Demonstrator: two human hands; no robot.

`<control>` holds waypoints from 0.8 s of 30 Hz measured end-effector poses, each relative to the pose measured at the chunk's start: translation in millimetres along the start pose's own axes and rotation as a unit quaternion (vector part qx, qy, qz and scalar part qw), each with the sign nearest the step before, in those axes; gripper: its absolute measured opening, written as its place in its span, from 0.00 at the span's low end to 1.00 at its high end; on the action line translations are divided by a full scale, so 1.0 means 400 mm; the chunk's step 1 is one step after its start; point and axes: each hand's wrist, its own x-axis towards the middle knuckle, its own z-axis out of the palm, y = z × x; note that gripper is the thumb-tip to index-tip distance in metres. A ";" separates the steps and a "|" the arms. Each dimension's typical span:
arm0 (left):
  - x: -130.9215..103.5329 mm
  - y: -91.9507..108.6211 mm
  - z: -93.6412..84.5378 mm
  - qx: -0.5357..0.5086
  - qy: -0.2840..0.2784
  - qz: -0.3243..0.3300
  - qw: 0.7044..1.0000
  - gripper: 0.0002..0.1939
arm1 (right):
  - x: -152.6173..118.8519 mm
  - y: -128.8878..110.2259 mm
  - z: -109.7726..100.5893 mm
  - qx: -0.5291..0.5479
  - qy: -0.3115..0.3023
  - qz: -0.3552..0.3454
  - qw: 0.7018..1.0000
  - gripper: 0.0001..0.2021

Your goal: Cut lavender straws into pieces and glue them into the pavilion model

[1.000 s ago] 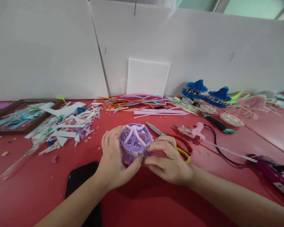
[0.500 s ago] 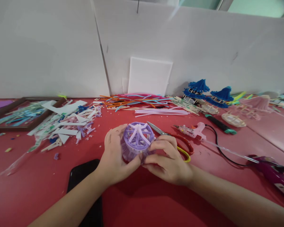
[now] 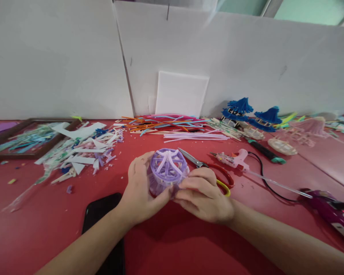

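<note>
Between my two hands is a small round purple craft model (image 3: 168, 168), with a ring and crossing strips on top and a flared lower part partly hidden by my fingers. My left hand (image 3: 141, 189) wraps its left side, the thumb pressing at the front. On the right, the fingertips of my right hand (image 3: 205, 194) are pinched against its lower edge; whether they hold a small piece there I cannot make out. Scissors (image 3: 200, 163) with red and yellow handles lie just behind my right hand. A black phone (image 3: 101, 210) lies partly under my left forearm.
A pink glue gun (image 3: 236, 160) with its cable and a purple power strip (image 3: 332, 214) lie right. Blue models (image 3: 237, 109) stand behind, near a black-green tool (image 3: 266, 151). Coloured sticks (image 3: 163, 124) line the white wall. Scraps (image 3: 86, 149) and a brown frame (image 3: 20, 156) lie left.
Almost nothing differs. The camera view has shifted slightly, and both hands keep the same hold on the purple model.
</note>
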 end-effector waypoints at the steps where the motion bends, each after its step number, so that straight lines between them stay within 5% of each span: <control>1: 0.000 0.001 0.001 -0.019 -0.003 -0.011 1.000 0.39 | -0.001 0.003 0.000 0.003 0.004 0.001 1.000 0.03; 24: 0.004 -0.012 0.014 -0.085 0.012 -0.026 0.996 0.42 | 0.007 0.010 0.000 0.010 0.022 -0.033 0.999 0.03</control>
